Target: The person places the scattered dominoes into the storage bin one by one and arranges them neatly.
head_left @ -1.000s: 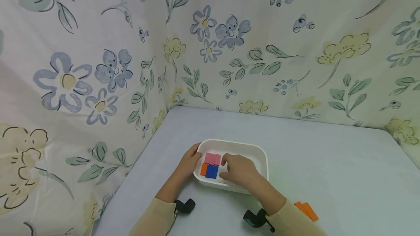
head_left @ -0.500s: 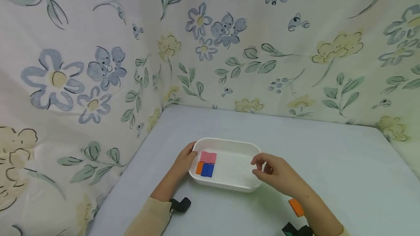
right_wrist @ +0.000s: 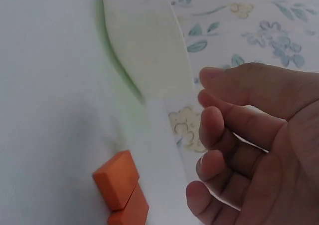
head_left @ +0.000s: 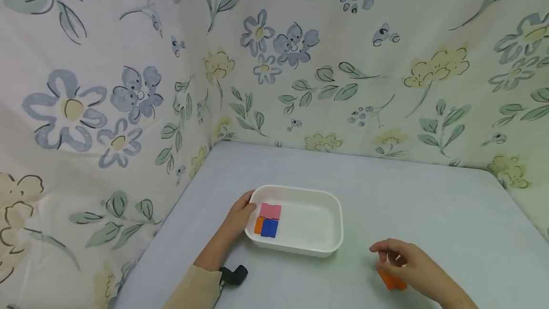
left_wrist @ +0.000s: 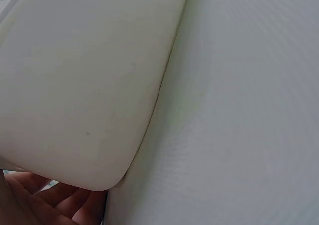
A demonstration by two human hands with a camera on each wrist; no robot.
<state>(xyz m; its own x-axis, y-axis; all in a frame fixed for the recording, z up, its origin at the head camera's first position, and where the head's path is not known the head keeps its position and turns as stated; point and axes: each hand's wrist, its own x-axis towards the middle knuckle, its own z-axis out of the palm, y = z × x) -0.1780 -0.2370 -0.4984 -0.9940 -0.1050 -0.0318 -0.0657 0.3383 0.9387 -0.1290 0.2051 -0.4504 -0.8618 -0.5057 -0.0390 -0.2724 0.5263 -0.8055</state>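
Observation:
My left hand (head_left: pixel 238 214) grips the left end of a white plastic tray (head_left: pixel 296 250), thumb over the rim; in the left wrist view its fingers (left_wrist: pixel 60 200) curl under the tray's corner. Inside the tray, at its left end, pink blocks (head_left: pixel 270 211) lie behind an orange block (head_left: pixel 259 225) and blue blocks (head_left: pixel 269 228). To the right of the tray, my right hand (head_left: pixel 409 263) hovers over two orange blocks (head_left: pixel 387 280) and partly covers them. The right wrist view has these orange blocks (right_wrist: pixel 118 180) side by side on the table, apart from the loosely bent, bare fingers (right_wrist: pixel 212 122).
The white table (head_left: pixel 429 194) is bounded by flower-patterned cloth (head_left: pixel 343 61) at the back and left. A black wrist camera mount (head_left: pixel 234 275) sticks out by the left sleeve (head_left: pixel 195 285).
My right hand has left the inside of the tray and moved right and towards me, to the orange blocks. The left hand keeps its hold on the tray.

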